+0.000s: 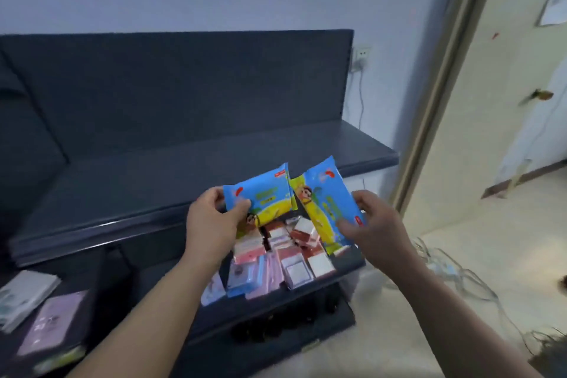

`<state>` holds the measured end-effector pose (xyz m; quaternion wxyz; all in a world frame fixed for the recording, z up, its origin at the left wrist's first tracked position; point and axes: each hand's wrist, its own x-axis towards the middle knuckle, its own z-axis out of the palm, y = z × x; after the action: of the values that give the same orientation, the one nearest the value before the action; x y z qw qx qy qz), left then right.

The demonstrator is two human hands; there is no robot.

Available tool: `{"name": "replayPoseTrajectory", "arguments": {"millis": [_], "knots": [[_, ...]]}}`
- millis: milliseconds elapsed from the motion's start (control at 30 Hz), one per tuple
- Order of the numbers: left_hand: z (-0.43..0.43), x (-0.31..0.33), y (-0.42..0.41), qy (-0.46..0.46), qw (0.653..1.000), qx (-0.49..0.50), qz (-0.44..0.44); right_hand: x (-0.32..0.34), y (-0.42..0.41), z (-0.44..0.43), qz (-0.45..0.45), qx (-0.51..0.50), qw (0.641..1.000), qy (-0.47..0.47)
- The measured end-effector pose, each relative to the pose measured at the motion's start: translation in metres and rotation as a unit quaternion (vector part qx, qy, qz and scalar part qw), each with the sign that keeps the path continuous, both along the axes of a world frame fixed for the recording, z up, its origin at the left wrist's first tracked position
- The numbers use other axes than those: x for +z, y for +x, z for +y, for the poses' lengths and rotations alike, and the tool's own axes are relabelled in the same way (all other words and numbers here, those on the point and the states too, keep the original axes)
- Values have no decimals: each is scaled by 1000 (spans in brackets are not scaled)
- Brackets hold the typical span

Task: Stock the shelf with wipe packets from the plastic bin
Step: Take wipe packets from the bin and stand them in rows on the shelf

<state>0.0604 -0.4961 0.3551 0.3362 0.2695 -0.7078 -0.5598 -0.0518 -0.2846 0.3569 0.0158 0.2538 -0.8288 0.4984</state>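
Note:
I hold two blue-and-yellow wipe packets in front of the dark blue shelf unit. My left hand (211, 218) grips the left packet (264, 193) by its lower left corner, thumb on its face. My right hand (372, 224) grips the right packet (328, 199), which is tilted, by its lower right side. Both packets hover just above the front edge of the top shelf (190, 175), whose surface is bare. The plastic bin is not in view.
The middle shelf (346, 270) below my hands holds several small pink, red and white packets (276, 261). Purple and white packs (46, 316) lie on its left part. A wall socket (362, 55), a door frame and floor cables (445, 264) are on the right.

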Motion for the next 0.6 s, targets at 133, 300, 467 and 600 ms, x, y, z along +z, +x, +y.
{"name": "replayPoseTrajectory", "arguments": {"millis": [133,300,467,600], "knots": [[-89,21,21,1,998,62,32,22,-5,-92,-4,80,996,-31],[-201,34,36,-1,993,111,30,37,-13,-207,-39,124,991,-44],[-305,39,37,32,990,132,23,45,-25,-313,-55,141,987,-45],[-373,34,28,55,990,130,14,43,-30,-377,-69,152,985,-38]]}}
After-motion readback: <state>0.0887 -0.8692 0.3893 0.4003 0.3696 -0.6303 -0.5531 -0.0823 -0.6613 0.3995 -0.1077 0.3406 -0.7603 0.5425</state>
